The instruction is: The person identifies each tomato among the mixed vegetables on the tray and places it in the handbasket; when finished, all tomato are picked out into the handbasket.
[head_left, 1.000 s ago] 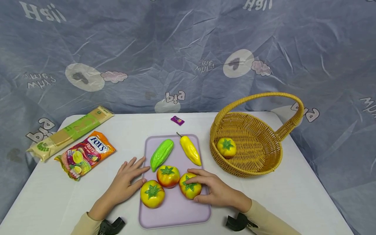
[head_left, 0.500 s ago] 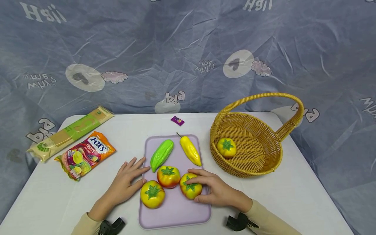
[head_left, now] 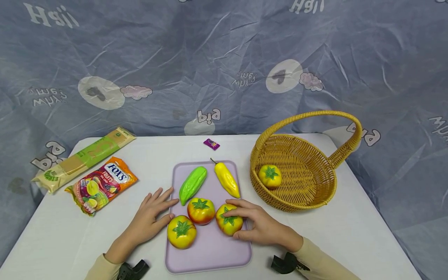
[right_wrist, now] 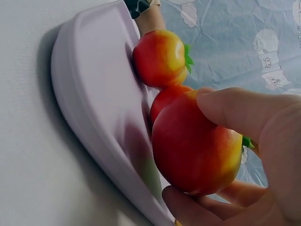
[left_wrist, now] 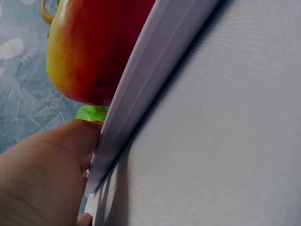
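My right hand [head_left: 260, 223] grips a yellow-red toy tomato [head_left: 226, 225] with a green leafy top, thumb and fingers round its sides. In the right wrist view this tomato [right_wrist: 193, 146] appears slightly above the lilac tray [right_wrist: 94, 66]. My left hand [head_left: 148, 216] rests at the tray's left rim with its fingers extended; in the left wrist view the thumb touches that rim [left_wrist: 127, 94]. Two more toy tomatoes lie on the tray, one in the middle [head_left: 201, 214] and one near the left rim [head_left: 182, 237]. Behind them are a green ridged toy vegetable [head_left: 193, 184] and a yellow chili pepper [head_left: 226, 179].
A wicker basket [head_left: 304, 204] with a tall handle stands right of the tray, one toy tomato [head_left: 270, 171] inside. At the left lie a candy bag [head_left: 101, 184] and a long green-beige packet [head_left: 85, 157]. A small purple candy [head_left: 211, 144] lies behind the tray.
My right hand has shifted slightly to the right with the toy tomato, leaving a small gap to the middle tomato. The left hand has not moved.
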### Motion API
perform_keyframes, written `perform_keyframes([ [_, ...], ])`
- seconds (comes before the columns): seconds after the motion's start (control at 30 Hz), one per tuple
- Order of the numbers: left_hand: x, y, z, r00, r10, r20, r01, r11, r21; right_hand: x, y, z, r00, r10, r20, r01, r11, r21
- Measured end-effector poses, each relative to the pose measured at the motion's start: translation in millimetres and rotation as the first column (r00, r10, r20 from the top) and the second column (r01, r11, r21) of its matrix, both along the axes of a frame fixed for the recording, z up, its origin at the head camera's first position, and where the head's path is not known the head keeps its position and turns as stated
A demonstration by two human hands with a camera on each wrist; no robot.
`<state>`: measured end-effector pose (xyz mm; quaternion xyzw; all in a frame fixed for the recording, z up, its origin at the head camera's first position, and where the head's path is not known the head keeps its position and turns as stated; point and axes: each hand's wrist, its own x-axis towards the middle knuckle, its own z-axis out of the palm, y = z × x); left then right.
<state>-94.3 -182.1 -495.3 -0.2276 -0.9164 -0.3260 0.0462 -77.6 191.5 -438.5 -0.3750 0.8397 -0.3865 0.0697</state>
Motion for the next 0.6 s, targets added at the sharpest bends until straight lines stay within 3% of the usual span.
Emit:
perform_keyframes([
  [0.2,-0.1,0.1,-0.3,1.000,0.001,0.001,-0.001,1.000,0.000,-0.4,3,5.8,1.000,-0.010,0.007,0.010,1.000,-0.007],
  [0.6,-0.3,-0.3,-0.4,1.000,0.001,-0.004,-0.001,1.000,0.000,-1.9,19,31.7,0.993,-0.084,-0.083,0.083,0.996,-0.009],
])
